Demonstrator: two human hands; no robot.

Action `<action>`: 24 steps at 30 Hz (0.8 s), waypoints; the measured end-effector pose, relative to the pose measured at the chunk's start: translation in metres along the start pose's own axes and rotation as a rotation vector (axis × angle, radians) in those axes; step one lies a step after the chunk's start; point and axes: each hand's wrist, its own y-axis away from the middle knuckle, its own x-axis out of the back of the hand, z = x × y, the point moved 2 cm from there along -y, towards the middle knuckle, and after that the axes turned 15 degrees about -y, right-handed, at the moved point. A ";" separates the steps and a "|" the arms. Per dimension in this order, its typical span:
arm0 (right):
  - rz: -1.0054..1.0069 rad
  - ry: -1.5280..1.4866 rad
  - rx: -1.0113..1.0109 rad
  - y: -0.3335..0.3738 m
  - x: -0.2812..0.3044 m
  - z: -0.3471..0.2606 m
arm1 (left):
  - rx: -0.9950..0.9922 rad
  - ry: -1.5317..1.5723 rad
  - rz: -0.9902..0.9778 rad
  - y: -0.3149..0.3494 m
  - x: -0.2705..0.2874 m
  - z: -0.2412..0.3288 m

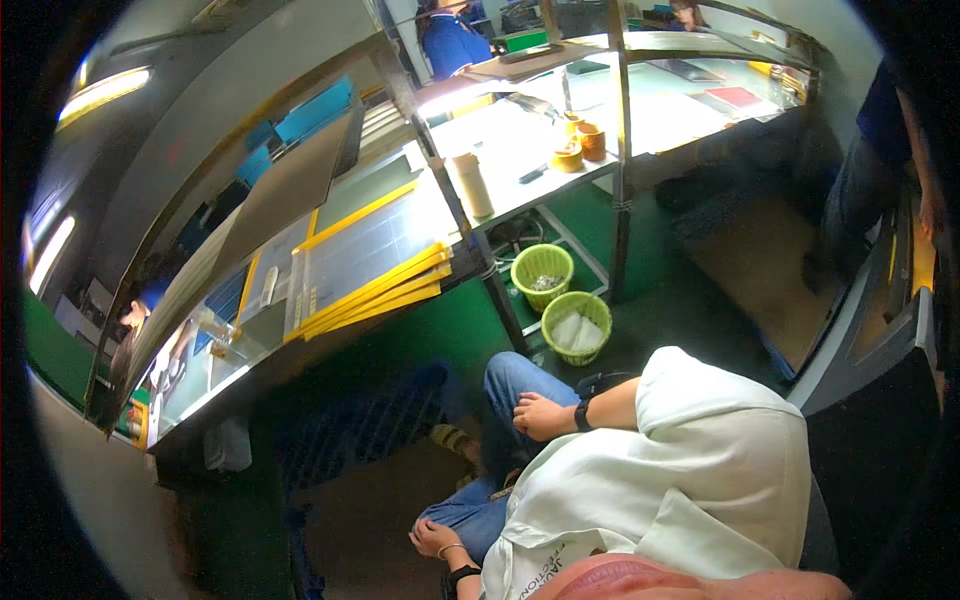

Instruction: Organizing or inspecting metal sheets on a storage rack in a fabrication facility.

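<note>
Seen at the left end of a long workbench (670,120), a co-worker (132,315), mostly hidden. Stacked flat on the bench's near side, yellow-edged panels (370,255): probably stiff and slick-faced, best lifted by opposite borders. In front of the workbench and well apart from it, blue jeans (478,518) on a seated wearer, under both hands: presumably soft, pliant, sturdy denim, easiest to pinch at a loose fold near the knee. Draped over the left knee, the left hand (433,538), fingers loosely bent and slightly parted, with nothing seen in hold. Nearer the bench, on the other leg, the right hand (543,415), fingers relaxed and gently curved, no object visible; cannot tell what lies beneath the palm. Below the workbench, two green baskets (577,350), pale scraps inside; above them, on the bench, tape rolls (592,142). Standing beyond its right end, partly cut off, another person (880,125) in dark blue.
</note>
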 end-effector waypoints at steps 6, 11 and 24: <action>-0.008 0.004 -0.011 0.005 0.004 0.002 | 0.014 -0.029 -0.047 0.005 0.011 0.014; -0.025 0.011 -0.016 0.003 0.004 0.000 | 0.025 -0.043 -0.064 0.004 0.012 0.011; -0.034 0.001 -0.021 0.002 0.000 0.001 | 0.042 -0.069 -0.086 0.002 0.006 0.007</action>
